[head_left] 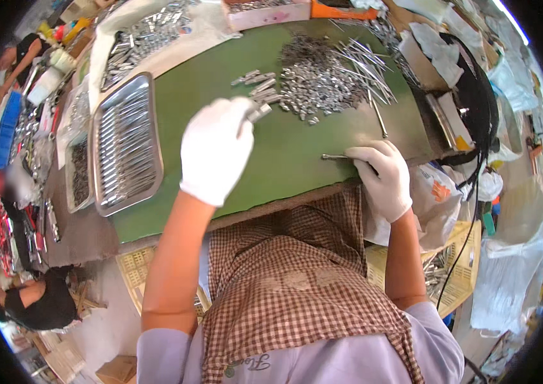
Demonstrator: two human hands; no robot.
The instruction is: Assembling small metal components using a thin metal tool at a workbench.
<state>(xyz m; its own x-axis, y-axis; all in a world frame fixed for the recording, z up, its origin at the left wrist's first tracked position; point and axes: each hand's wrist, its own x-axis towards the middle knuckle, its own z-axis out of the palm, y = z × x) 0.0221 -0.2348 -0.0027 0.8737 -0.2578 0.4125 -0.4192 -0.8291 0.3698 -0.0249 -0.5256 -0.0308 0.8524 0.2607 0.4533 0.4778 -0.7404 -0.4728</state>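
Gloves, white, on both hands. Left hand (215, 148) raised over green table top (297, 160), fingers closed on small silver metal sleeve (259, 112). Right hand (381, 176) at table's near edge, fingertips pinching thin silver metal pin (334, 156) lying flat. Heap of silver metal parts (322, 77) beyond; rectangular steel tray of rods (124, 144) to left.

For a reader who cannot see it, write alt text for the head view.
Two white-gloved hands work over a green table: the left hand holds a small metal piece, the right hand a thin metal pin. A pile of metal parts lies beyond, a steel tray at left.
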